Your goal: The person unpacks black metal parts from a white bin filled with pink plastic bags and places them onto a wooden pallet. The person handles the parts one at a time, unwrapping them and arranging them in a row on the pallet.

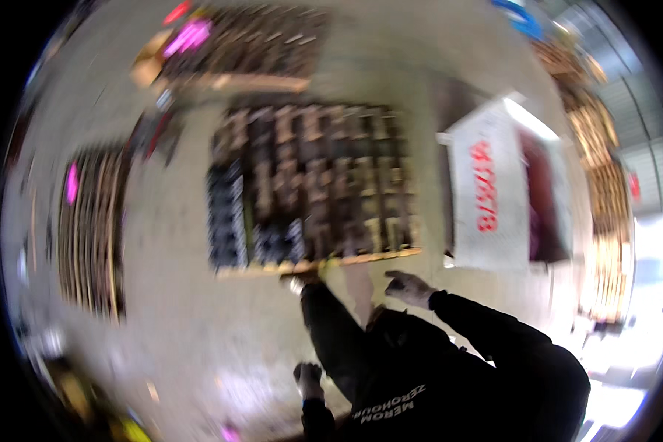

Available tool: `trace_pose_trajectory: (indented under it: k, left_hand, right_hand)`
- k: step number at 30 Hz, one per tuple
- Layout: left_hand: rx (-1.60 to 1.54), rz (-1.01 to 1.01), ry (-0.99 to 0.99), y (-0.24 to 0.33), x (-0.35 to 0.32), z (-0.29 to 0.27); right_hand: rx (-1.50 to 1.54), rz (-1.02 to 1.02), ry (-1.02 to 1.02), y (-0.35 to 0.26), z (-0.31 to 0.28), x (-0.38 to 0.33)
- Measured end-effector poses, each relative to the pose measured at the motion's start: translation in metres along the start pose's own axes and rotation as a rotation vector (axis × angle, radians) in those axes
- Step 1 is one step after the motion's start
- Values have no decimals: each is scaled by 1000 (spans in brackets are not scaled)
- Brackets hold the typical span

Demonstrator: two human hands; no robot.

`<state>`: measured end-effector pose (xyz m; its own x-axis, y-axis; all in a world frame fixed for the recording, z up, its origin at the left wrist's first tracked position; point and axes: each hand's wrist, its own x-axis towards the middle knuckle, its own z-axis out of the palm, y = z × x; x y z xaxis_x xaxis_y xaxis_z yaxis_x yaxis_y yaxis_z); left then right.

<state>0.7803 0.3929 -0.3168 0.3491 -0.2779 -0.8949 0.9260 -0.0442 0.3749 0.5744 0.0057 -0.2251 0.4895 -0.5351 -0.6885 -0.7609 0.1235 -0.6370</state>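
Observation:
My right hand [411, 289], in a pale glove with dark fingertips, reaches forward beyond the near edge of the pallet load. It is open, at least one finger stretched out to the left, and nothing shows in it. My left hand [309, 374], gloved alike, hangs low beside my leg; blur hides how its fingers lie, and I see no object in it. Ahead stands a wooden pallet [376, 257] carrying rows of brown and dark blocky parts [320, 173]. Blue-black parts [227, 214] fill its near left corner. Neither hand touches the load.
To the right stands a large white open box [486, 191] with red marking. Another loaded pallet [258, 44] is at the back, with a pink item [188, 37] and a cardboard box [149, 59]. Stacked slats [92, 228] lie left. Wooden stacks [604, 199] line the far right.

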Motion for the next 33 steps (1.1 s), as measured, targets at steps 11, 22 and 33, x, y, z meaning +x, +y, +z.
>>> trace_pose_trajectory:
  k: [11,22,33]
  left_hand:
    - [760,12,-23,-42,-34,51]
    - [828,-108,-477,-73,-38,192]
    - [1298,79,-223,-159,63,409]
  right_hand:
    - [649,441,730,262,-1,-273]
    - [932,504,989,334,3,-306]
    - [883,558,1323,335,-142,-341]
